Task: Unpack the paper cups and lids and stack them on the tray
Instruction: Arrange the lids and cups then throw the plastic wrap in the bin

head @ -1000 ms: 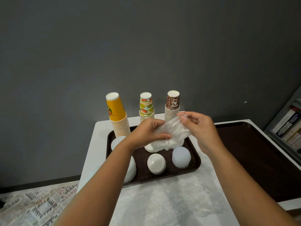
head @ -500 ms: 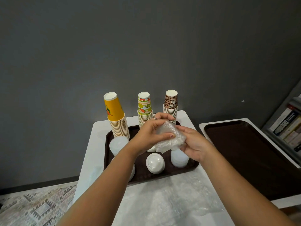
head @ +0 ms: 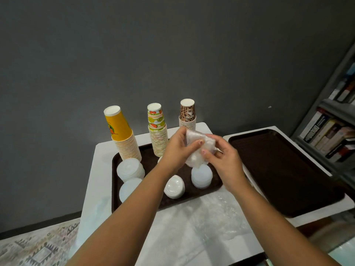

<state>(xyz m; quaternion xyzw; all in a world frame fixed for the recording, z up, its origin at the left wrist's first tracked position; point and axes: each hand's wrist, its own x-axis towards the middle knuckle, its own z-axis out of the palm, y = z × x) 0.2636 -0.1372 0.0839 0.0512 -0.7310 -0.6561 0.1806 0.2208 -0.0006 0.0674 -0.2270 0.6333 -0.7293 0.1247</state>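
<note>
I see my left hand (head: pixel 177 148) and right hand (head: pixel 222 157) both pinching a crumpled clear plastic wrapper (head: pixel 199 148) above the brown tray (head: pixel 115 189), where three upside-down cup stacks (head: pixel 157 131) and white lid stacks (head: pixel 130 169) stand.

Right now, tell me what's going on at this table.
A person holds a crumpled clear plastic wrapper in both hands, left hand and right hand, above the brown tray. Three upside-down cup stacks stand at the tray's back; white lid stacks sit in front. A second tray lies to the right.
</note>
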